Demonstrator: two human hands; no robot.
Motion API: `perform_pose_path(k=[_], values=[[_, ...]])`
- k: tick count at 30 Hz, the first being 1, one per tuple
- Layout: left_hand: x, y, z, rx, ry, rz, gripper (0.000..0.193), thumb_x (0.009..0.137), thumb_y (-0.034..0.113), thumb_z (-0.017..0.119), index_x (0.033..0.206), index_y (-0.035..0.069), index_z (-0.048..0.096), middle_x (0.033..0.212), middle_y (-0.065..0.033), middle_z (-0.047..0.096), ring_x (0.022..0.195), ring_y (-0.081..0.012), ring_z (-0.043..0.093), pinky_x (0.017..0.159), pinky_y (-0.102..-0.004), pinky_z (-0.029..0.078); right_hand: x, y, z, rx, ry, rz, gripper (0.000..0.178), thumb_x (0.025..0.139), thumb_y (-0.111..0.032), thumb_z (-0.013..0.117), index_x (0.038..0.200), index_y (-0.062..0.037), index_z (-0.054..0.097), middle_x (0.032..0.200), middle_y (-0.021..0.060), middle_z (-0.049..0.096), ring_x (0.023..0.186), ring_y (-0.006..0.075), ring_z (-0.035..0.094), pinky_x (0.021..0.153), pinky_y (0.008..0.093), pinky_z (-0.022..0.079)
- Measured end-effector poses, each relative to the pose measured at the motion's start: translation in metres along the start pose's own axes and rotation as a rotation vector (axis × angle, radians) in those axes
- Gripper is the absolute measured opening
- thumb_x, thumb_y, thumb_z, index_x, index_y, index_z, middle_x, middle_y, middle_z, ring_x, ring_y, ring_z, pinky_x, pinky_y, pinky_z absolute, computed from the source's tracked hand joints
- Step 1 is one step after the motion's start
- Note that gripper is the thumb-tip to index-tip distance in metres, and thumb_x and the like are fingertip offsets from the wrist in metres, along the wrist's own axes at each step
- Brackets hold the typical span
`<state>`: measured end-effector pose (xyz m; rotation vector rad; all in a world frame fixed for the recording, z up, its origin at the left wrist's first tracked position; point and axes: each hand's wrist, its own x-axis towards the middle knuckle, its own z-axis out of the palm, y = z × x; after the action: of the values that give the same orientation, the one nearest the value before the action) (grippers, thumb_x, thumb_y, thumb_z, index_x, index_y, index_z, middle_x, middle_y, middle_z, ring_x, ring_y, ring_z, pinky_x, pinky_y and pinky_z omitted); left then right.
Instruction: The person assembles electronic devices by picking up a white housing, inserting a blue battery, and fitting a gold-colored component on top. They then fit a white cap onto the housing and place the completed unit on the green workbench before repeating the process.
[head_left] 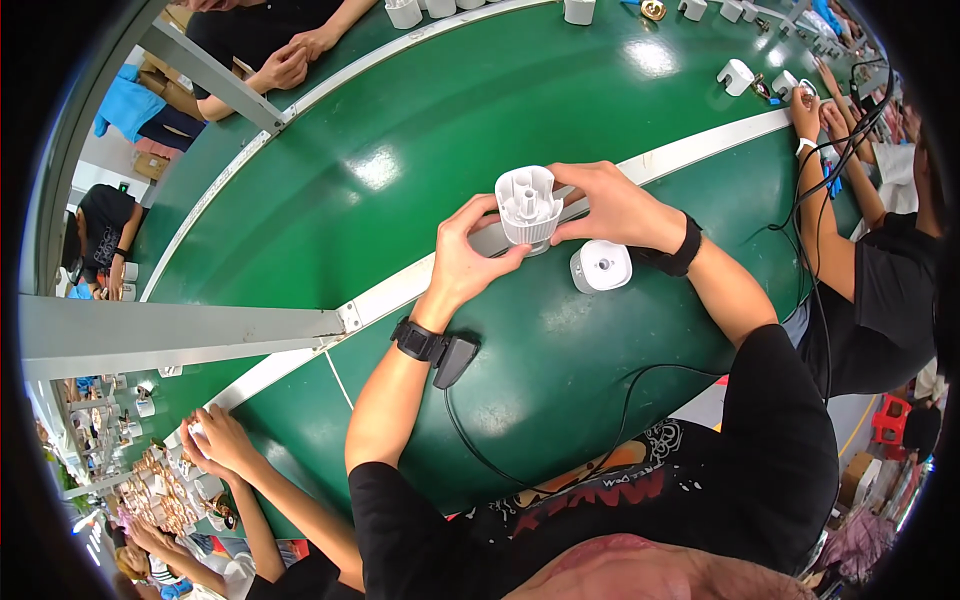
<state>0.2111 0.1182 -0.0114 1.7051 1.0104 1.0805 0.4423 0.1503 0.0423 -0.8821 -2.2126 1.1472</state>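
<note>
A white plastic housing [528, 212] with ribbed sides is held up between my two hands, its open top showing posts and walls inside. My left hand [462, 262] grips it from the left, thumb low against its base. From the right, my right hand [622, 212] closes on it with fingers and thumb. What lies under the housing's base is mostly hidden. Just below my right hand, a second white housing [607, 267] with a small round hole in its face rests on the green worktable [545, 350].
A pale metal rail [400, 288] runs between the worktable and the green conveyor belt [300, 240]. A grey post [180, 335] juts in at left. Black cables [815, 220] hang at right; another crosses the table. Co-workers' hands [220, 440] are at left, right and across the belt.
</note>
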Motion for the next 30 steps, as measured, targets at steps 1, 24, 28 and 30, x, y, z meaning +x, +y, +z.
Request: perform_pose_path(k=[1, 24, 28, 30], values=[[0.0, -0.001, 0.0, 0.001, -0.001, 0.002, 0.056, 0.068, 0.008, 0.083, 0.118, 0.0, 0.062, 0.113, -0.0091, 0.066, 0.103, -0.022, 0.068, 0.094, -0.0371, 0.052, 0.0, -0.001, 0.001, -0.014, 0.012, -0.003, 0.064, 0.069, -0.002, 0.082, 0.127, -0.0002, 0.054, 0.12, 0.0137, 0.064, 0.107, 0.0282, 0.065, 0.089, 0.0392, 0.058], [-0.001, -0.004, 0.001, 0.181, 0.04, 0.167, 0.067, 0.063, 0.012, 0.089, 0.121, 0.002, 0.06, 0.113, -0.0109, 0.065, 0.102, -0.0243, 0.063, 0.085, -0.0358, 0.054, 0.001, -0.014, 0.004, -0.139, 0.006, -0.127, 0.099, 0.064, -0.009, 0.087, 0.149, -0.0097, 0.035, 0.139, 0.0124, 0.054, 0.13, 0.0311, 0.05, 0.107, 0.0431, 0.043], [-0.002, -0.001, 0.002, 0.131, 0.081, 0.123, 0.074, 0.059, 0.015, 0.092, 0.124, 0.003, 0.058, 0.112, -0.01, 0.065, 0.1, -0.0236, 0.063, 0.084, -0.0356, 0.053, -0.002, -0.015, 0.01, -0.204, 0.143, -0.129, 0.099, 0.065, -0.012, 0.087, 0.149, -0.0105, 0.034, 0.137, 0.0132, 0.054, 0.129, 0.0326, 0.05, 0.107, 0.0432, 0.042], [-0.003, -0.003, 0.002, 0.135, 0.073, 0.115, 0.076, 0.058, 0.016, 0.093, 0.124, 0.003, 0.058, 0.111, -0.0096, 0.065, 0.099, -0.0235, 0.063, 0.083, -0.0356, 0.053, -0.004, -0.018, 0.016, -0.231, 0.146, -0.102, 0.095, 0.067, -0.013, 0.086, 0.148, -0.0103, 0.037, 0.136, 0.0137, 0.055, 0.126, 0.0334, 0.052, 0.106, 0.0433, 0.043]])
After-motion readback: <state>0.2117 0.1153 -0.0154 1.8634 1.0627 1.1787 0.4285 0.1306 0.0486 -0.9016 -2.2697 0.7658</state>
